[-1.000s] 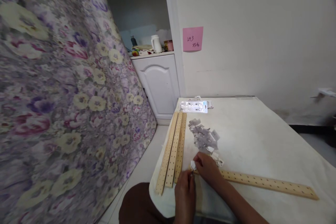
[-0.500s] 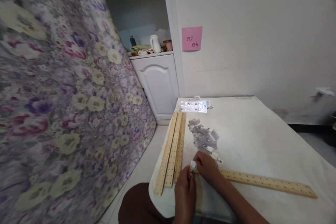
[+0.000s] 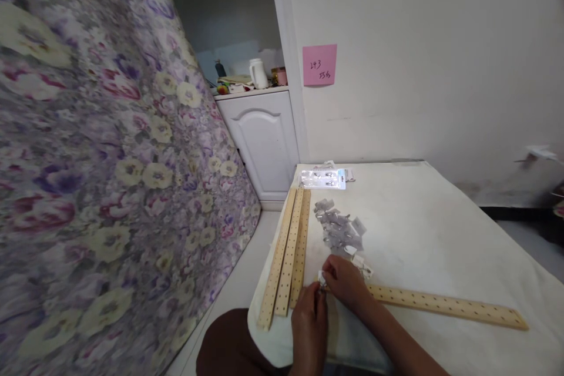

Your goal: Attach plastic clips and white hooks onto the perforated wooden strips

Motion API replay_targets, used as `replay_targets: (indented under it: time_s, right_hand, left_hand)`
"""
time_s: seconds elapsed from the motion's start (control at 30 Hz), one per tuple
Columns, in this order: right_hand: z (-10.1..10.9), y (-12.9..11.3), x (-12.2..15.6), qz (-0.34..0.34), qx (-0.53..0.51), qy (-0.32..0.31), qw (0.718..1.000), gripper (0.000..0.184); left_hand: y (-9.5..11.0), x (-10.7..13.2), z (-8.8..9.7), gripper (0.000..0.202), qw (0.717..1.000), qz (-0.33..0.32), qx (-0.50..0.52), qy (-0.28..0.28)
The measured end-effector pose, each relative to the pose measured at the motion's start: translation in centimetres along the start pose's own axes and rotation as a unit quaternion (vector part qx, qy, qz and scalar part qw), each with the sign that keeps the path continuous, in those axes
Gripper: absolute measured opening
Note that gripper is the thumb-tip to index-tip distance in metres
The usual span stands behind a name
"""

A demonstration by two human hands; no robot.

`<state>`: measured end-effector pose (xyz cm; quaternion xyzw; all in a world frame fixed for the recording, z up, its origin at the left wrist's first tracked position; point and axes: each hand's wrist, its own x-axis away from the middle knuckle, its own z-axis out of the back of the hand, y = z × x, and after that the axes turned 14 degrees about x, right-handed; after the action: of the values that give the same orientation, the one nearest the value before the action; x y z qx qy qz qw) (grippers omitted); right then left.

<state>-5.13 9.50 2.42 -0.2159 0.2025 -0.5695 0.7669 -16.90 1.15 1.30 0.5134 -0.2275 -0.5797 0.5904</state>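
My right hand [image 3: 346, 284] pinches a small white piece [image 3: 322, 278] at the left end of a perforated wooden strip [image 3: 445, 305] that lies across the white table [image 3: 432, 235]. My left hand [image 3: 309, 317] meets it from below, fingers closed at the same strip end; what they hold is hidden. A pile of small grey and white packets [image 3: 341, 230] lies just beyond my hands. Three more perforated wooden strips [image 3: 288, 252] lie side by side along the table's left edge.
A clear blister pack [image 3: 322, 178] lies at the table's far left corner. A flowered mattress [image 3: 101, 176] leans at the left. A white cabinet [image 3: 264, 141] with a jug and jars stands behind. A pink sticky note [image 3: 319, 64] is on the wall.
The view has drifted slightly. My hands stay at the strip's end, the right one turning the white piece a little.
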Motion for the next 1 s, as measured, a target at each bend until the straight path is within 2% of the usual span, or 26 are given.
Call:
replay_targets:
  time_s: [0.3,0.47,0.77,1.0]
  right_hand:
    - [0.16,-0.55,0.16,-0.008,0.038,0.008,0.999,0.015]
    - [0.39,-0.69,0.17,-0.003,0.046,0.003,0.999,0.016]
    - [0.69,-0.81,0.32,-0.005,0.019,-0.001,1.0,0.008]
    - [0.92,-0.89,0.13,-0.01,0.003,-0.029,1.0,0.006]
  left_hand:
    - [-0.41,0.02,-0.07,0.03,1.0,0.011,0.003,0.003]
    - [-0.45,0.03,-0.01,0.029,1.0,-0.018,0.008,-0.006]
    - [-0.1,-0.04,0.05,0.027,0.999,-0.028,-0.004,-0.017]
    - [-0.17,-0.04,0.1,0.027,0.999,-0.021,-0.016,-0.026]
